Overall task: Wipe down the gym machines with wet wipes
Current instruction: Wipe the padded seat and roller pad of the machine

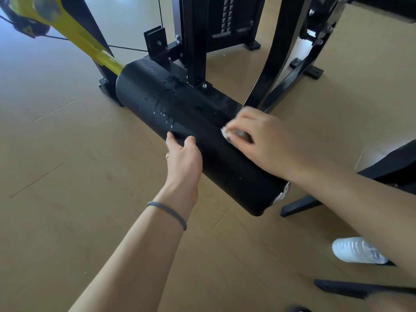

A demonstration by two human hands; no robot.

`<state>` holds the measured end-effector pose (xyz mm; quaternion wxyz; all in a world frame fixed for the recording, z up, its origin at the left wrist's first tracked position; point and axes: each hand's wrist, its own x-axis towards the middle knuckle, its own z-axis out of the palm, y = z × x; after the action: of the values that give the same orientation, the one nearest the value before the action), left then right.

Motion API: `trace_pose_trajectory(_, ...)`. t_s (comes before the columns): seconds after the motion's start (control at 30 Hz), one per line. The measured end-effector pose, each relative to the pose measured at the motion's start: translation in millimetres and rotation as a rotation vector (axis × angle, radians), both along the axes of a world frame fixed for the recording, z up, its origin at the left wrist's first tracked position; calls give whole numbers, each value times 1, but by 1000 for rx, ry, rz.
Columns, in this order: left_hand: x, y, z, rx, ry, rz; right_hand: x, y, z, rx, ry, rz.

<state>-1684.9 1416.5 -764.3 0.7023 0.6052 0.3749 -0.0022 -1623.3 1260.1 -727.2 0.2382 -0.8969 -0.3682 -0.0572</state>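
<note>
A black roller pad (193,131) runs diagonally across mid-frame, beaded with water drops. The left hand (183,154) rests fingertips on its near side; the right hand (258,140) presses a white wipe (225,132) on top. A plastic bottle (355,253) lies at the lower right.

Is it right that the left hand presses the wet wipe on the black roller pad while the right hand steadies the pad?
Not quite: the hands are swapped. In the head view the right hand presses the wet wipe on the black roller pad, while the left hand steadies it.
</note>
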Motion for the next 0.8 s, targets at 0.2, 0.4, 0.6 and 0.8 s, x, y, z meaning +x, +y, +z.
trace_pose_trajectory(0.2, 3, 2, -4, 31, -3, 2, 39, 47, -4, 19, -12, 5)
trace_pose_trajectory(0.4, 5, -2, -13, 19, 7, -35, -10, -61, -6, -44, 44, -158)
trace_pose_trajectory(0.6, 8, 0, -20, 37, -10, -30, 42, 25, -6, 34, 84, -102)
trace_pose_trajectory(0.8, 12, 2, -26, 65, -7, 6, 37, 1, -9, 10, 111, -149)
